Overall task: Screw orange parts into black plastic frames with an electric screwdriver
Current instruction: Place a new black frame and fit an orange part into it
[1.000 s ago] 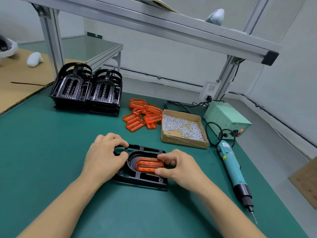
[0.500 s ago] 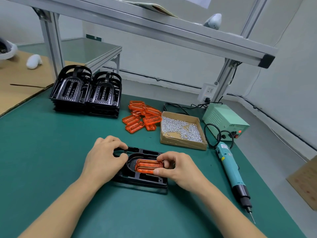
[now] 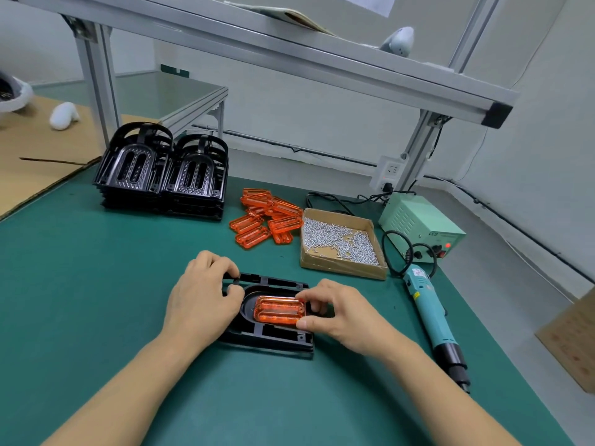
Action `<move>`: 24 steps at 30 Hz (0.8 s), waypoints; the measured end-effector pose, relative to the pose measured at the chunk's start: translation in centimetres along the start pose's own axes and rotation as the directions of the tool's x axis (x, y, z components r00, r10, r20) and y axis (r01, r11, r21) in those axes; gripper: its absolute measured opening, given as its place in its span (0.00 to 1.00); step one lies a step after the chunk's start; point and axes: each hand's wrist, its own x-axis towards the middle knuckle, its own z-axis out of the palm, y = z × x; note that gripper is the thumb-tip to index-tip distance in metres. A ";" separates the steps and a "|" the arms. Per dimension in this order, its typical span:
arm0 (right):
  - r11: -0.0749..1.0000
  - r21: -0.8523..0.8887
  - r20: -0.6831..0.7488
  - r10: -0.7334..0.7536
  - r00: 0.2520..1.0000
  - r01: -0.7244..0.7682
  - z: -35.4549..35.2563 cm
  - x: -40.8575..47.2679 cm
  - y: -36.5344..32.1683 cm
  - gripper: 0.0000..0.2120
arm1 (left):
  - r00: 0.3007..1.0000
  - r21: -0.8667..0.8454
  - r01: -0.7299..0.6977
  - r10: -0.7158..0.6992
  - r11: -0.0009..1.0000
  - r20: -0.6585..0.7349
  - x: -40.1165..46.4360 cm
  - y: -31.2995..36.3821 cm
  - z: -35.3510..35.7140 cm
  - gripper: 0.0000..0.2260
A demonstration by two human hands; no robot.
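Green desk (image 3: 96,284), everything within arm's reach. Two stacks of black frames (image 3: 161,178) at the far left, ready as stock. Power supply (image 3: 421,223) far right, close to the electric screwdriver (image 3: 431,313) lying beside the work, bit toward the near edge, probably for a quick grab. Box of screws (image 3: 341,243) and heap of orange parts (image 3: 264,217) just beyond. One black frame (image 3: 273,339) flat in the middle, steadied by left hand (image 3: 199,304) gripping its left end. Right hand (image 3: 338,313) pinching the orange part (image 3: 279,310), seating it in the frame's recess.
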 end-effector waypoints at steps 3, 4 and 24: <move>0.998 -0.055 -0.041 -0.038 0.998 0.035 0.4 -0.3 0.6 0.19 | 1.000 0.040 0.007 -0.007 0.999 -0.015 0.0 0.0 0.2 0.06; 0.996 -0.077 -0.040 -0.040 0.998 0.037 0.6 -0.4 0.8 0.20 | 1.000 0.060 0.003 -0.001 0.998 -0.023 0.0 0.0 0.3 0.06; 0.999 -0.017 -0.089 -0.044 0.995 0.042 1.1 -0.5 0.1 0.12 | 0.878 0.137 -0.466 0.438 0.874 0.192 -0.3 1.1 0.3 0.08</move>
